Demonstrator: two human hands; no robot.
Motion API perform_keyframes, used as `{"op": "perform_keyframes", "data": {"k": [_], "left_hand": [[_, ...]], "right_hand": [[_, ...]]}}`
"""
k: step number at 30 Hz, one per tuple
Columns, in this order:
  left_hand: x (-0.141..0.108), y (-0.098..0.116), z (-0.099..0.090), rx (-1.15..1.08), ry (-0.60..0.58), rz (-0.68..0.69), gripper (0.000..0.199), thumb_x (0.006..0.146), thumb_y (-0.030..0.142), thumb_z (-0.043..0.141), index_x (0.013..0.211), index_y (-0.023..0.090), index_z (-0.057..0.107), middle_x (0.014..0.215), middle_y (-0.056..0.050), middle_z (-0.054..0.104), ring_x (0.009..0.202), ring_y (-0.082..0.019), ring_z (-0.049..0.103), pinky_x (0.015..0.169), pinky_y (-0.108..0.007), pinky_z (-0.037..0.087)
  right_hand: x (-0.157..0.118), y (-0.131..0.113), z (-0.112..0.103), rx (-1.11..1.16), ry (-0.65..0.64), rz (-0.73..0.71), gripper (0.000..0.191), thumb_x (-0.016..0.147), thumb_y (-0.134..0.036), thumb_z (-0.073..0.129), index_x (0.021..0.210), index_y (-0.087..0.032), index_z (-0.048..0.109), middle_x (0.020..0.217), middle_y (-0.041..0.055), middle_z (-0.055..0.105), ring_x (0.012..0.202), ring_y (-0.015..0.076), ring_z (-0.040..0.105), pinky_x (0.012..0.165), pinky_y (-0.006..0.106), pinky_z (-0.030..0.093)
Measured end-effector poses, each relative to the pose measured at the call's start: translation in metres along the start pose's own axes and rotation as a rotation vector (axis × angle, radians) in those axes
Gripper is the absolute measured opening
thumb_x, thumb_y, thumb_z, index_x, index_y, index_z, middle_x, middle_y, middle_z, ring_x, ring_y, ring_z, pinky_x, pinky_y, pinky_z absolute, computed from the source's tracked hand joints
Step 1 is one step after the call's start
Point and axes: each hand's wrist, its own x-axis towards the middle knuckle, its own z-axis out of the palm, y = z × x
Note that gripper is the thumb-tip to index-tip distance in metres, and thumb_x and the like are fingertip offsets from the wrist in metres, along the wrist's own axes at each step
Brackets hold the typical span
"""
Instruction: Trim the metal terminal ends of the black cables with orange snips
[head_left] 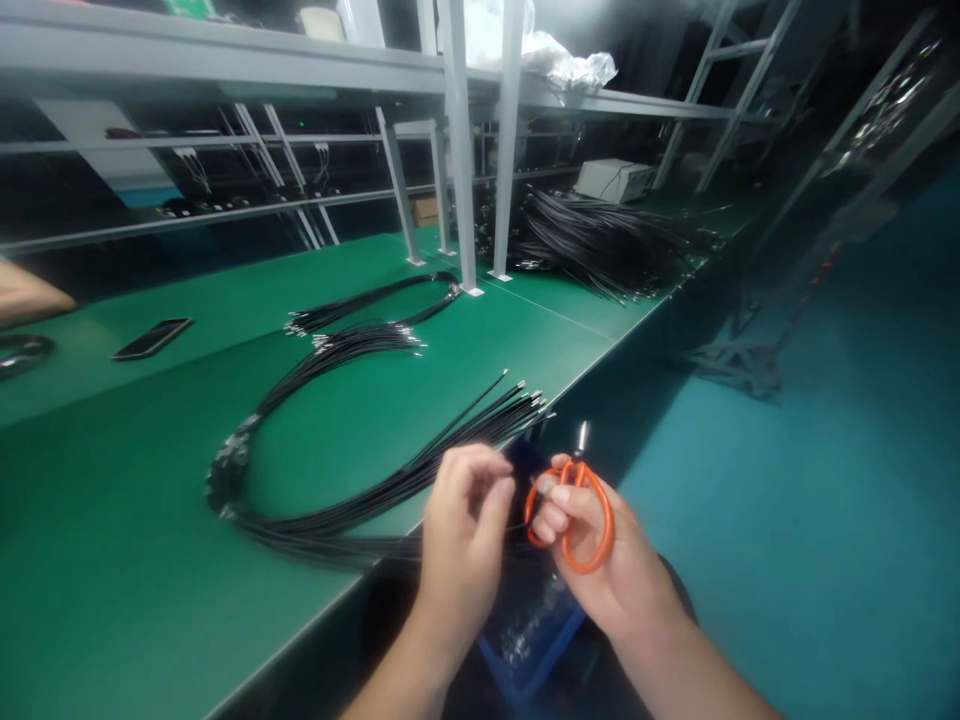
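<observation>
Orange-handled scissors (589,545) are in my right hand (600,540), with the metal blades pointing up and away. My right thumb and forefinger also pinch near a small pale bit that I cannot make out. Just left of it, my left hand (466,530) is curled, its thumb close to the bent fingers; what it holds, if anything, is hidden. A looped bundle of black cables (322,520) with pale metal ends lies on the green table, and some strands pass behind my left hand at the table edge.
A second cable bundle (360,300) and a phone (153,338) lie farther back on the green table (112,560). Shelf posts (459,150) stand near a large cable heap (592,235). A blue bin (532,650) sits below my hands. Another person's arm (30,293) shows at left.
</observation>
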Motion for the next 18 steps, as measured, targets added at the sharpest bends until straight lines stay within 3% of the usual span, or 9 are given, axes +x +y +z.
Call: {"op": "perform_keyframes", "data": {"k": [3,8,11,15,18], "left_hand": [[0.001,0.008,-0.002,0.215,-0.027,0.169,0.022,0.078,0.012,0.06,0.092,0.025,0.07,0.102,-0.006,0.061,0.091,-0.021,0.057,0.081,-0.03,0.044],[0.002,0.008,-0.004,0.297,0.04,0.167,0.014,0.074,0.015,0.066,0.075,0.027,0.074,0.099,-0.007,0.065,0.086,-0.022,0.06,0.078,-0.031,0.044],[0.003,0.007,-0.009,0.31,-0.044,0.096,0.016,0.08,0.015,0.06,0.086,0.025,0.07,0.098,-0.006,0.065,0.085,-0.02,0.06,0.073,-0.028,0.045],[0.002,0.009,-0.008,0.066,-0.277,-0.106,0.007,0.083,0.017,0.058,0.087,0.021,0.063,0.078,-0.001,0.066,0.069,-0.015,0.061,0.065,-0.024,0.047],[0.002,0.008,-0.004,-0.086,-0.238,-0.151,0.004,0.082,0.019,0.061,0.078,0.019,0.062,0.071,0.001,0.065,0.064,-0.013,0.06,0.062,-0.021,0.046]], "right_hand": [[0.0,0.0,0.001,0.006,-0.017,0.003,0.019,0.074,-0.007,0.064,0.089,-0.017,0.057,0.065,-0.0027,0.055,0.053,0.0088,0.048,0.051,0.02,0.043],[0.0,0.0,0.005,0.017,-0.046,-0.017,0.019,0.075,-0.007,0.062,0.089,-0.018,0.056,0.066,-0.0026,0.054,0.055,0.0095,0.049,0.052,0.02,0.043],[0.0,-0.003,0.01,0.024,-0.049,-0.042,0.019,0.075,-0.007,0.061,0.088,-0.018,0.055,0.066,-0.0029,0.054,0.054,0.0089,0.049,0.052,0.02,0.043],[0.001,-0.003,0.015,-0.007,-0.053,-0.083,0.02,0.075,-0.005,0.059,0.09,-0.018,0.055,0.067,-0.0025,0.056,0.053,0.007,0.047,0.052,0.018,0.042],[0.002,-0.002,0.016,-0.058,-0.045,-0.097,0.022,0.074,-0.005,0.06,0.091,-0.018,0.055,0.069,-0.0023,0.058,0.051,0.0061,0.046,0.05,0.017,0.041]]}}
